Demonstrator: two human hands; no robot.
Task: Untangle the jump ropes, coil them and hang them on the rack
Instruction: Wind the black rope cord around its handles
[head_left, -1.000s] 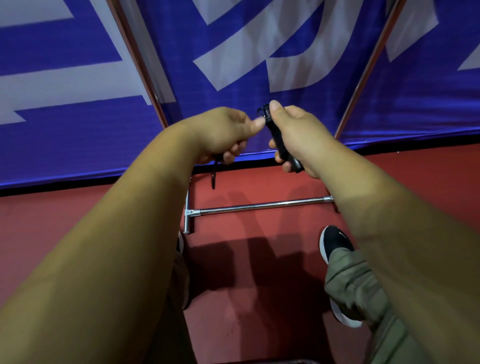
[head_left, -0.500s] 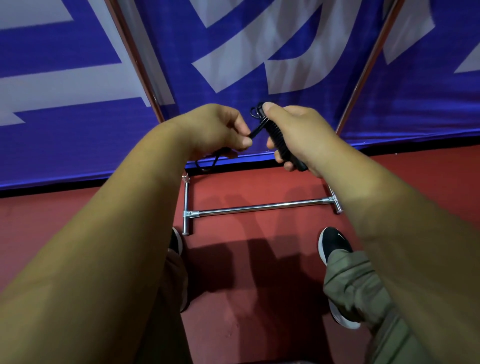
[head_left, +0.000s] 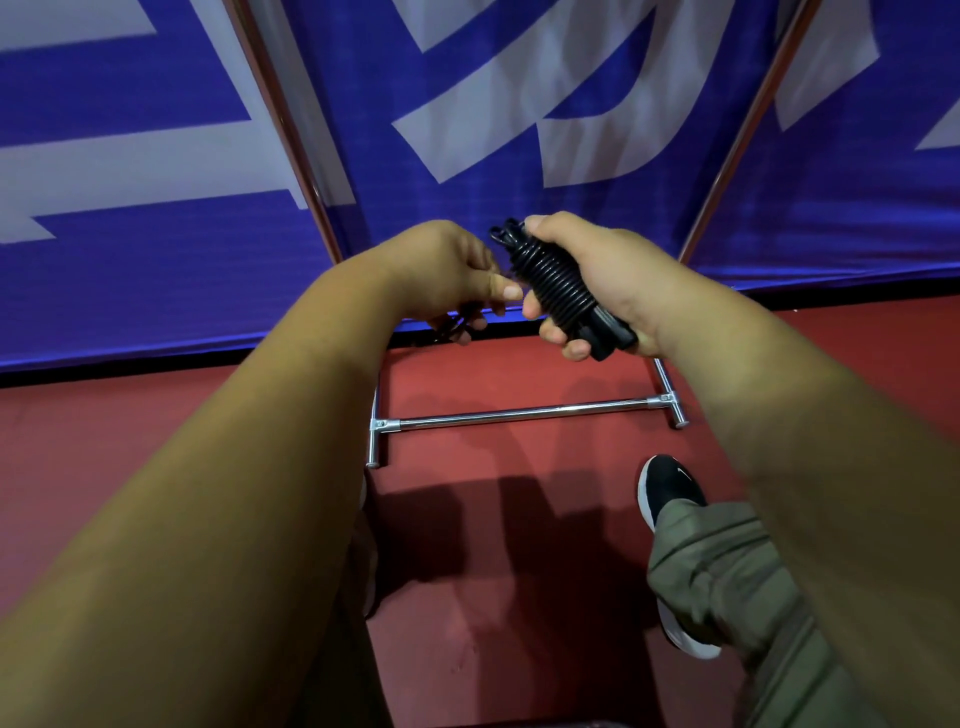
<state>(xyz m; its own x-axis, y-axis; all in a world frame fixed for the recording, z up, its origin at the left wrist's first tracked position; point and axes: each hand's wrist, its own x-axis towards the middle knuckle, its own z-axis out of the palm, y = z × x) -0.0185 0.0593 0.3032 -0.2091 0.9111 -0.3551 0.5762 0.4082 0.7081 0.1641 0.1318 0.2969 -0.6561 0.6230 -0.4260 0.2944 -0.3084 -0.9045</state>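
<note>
Rope coil (head_left: 553, 280) thickened: right fingers (head_left: 535, 309) grip it, left fingers (head_left: 498, 288) pinch rope (head_left: 457, 326) over rack (head_left: 519, 413).

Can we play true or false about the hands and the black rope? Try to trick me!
1. The right hand grips the black rope. True.
2. The left hand lies flat and holds nothing. False: its fingers are curled and pinch a loose bit of the rope.
3. The rope is wound in tight coils. True.
4. The floor is green. False: it is red.
5. The rope hangs on the metal bar. False: the hands hold it, and the bar sits low by the floor.
</note>
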